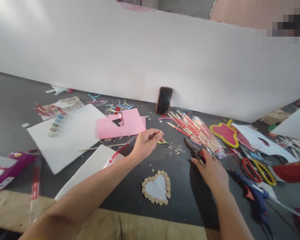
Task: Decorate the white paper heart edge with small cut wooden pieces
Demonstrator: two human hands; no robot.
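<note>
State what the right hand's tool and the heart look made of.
Tool: dull dark-grey head, probably metal; bright red handle, likely plastic-coated. Heart: matte white centre, apparently paper, faintly creased; bumpy tan rim of small chips, possibly wood.

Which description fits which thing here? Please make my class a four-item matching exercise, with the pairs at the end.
1. phone
2. glue gun
3. pliers
4. heart

A. held by the right hand
B. edged with small tan pieces
C. leaning upright against the white panel
D. mostly dark blue

Pairs: 1-C, 2-D, 3-A, 4-B
</note>
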